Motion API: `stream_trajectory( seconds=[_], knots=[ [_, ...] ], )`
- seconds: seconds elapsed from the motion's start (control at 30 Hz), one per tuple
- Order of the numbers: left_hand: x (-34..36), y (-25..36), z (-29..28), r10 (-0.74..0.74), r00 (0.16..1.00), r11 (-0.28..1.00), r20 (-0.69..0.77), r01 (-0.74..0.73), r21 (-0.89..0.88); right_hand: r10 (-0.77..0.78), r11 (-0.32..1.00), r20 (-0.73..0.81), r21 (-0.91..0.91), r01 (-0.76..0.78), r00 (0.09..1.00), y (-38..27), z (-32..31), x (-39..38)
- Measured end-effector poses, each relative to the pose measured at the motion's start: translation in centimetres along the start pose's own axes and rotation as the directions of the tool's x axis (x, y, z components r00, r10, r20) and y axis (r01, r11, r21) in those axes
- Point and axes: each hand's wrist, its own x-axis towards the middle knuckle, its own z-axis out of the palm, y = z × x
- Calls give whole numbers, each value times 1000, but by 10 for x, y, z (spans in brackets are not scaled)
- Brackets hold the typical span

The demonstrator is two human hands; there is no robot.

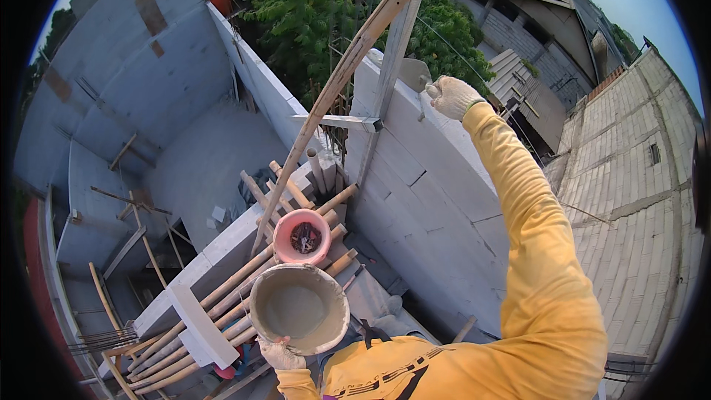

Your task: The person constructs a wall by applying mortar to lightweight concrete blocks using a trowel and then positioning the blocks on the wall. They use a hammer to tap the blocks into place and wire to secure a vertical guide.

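Looking pretty crusty round the rim, this round grey bucket (338, 308) is at bottom centre of the frame, smooth grey mortar (295, 310) inside. White-gloved left hand (280, 355) grips its edge; gloved right hand (452, 96), upper right of centre, is curled round a flat-bladed grey trowel (413, 74).

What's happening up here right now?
The person's gloved right hand holds a gray metal trowel, its blade at the top of a pale gray block wall. The gloved left hand grips the rim of a round, mortar-crusted bucket with smooth gray wet mix inside. Just beyond it, a smaller round pink bucket sits by brown bamboo poles, untouched, dark bits inside.
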Motion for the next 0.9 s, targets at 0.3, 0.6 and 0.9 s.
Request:
stream_trajectory(
  seconds=[0.3,0.6,0.9],
  knots=[
    [-32,-2,22,-40,987,998,156,47,-41,-3,1000,-39,4,3,999,-12,-5,-55],
    [-56,-24,18,-111,968,993,224,117,-13,10,1000,-62,8,-9,998,-2,-13,-100],
    [-68,-29,30,-84,942,994,324,100,-34,77,996,-224,-31,-86,972,11,9,-91]
  ],
)
